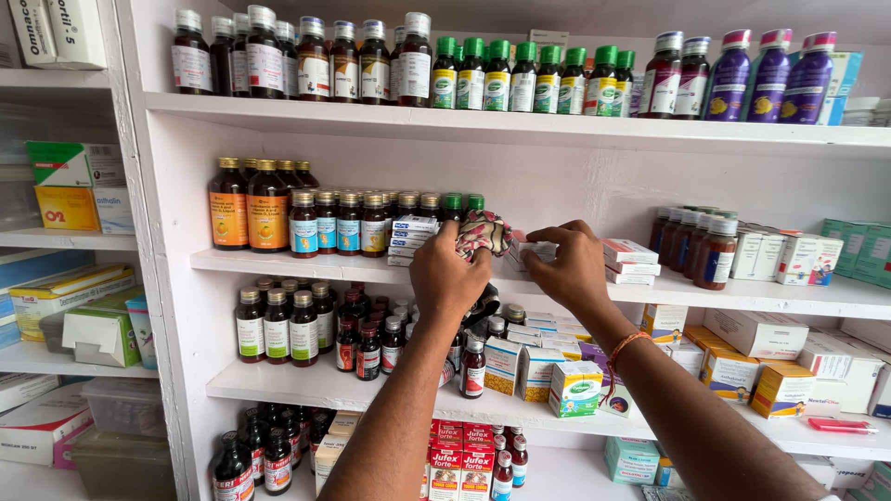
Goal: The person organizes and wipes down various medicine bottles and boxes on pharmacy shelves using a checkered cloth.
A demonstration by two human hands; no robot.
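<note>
My left hand (448, 275) is raised to the second shelf (761, 295) and grips a crumpled patterned cloth (483, 232), red and pale. My right hand (568, 264) is beside it and closes on a small white box (536, 252) at the shelf's middle. An orange thread band (620, 351) circles my right wrist. A stack of small white-and-blue boxes (413, 237) stands just left of the cloth. Flat white-and-red boxes (631, 262) lie just right of my right hand.
White shelves hold many medicine bottles: brown syrup bottles (306, 60) and green-capped bottles (520, 79) on top, purple bottles (770, 79) at right, orange-labelled bottles (246, 204) on the second shelf. Cartons (733, 371) fill the lower shelf. A side shelf unit (74, 241) stands left.
</note>
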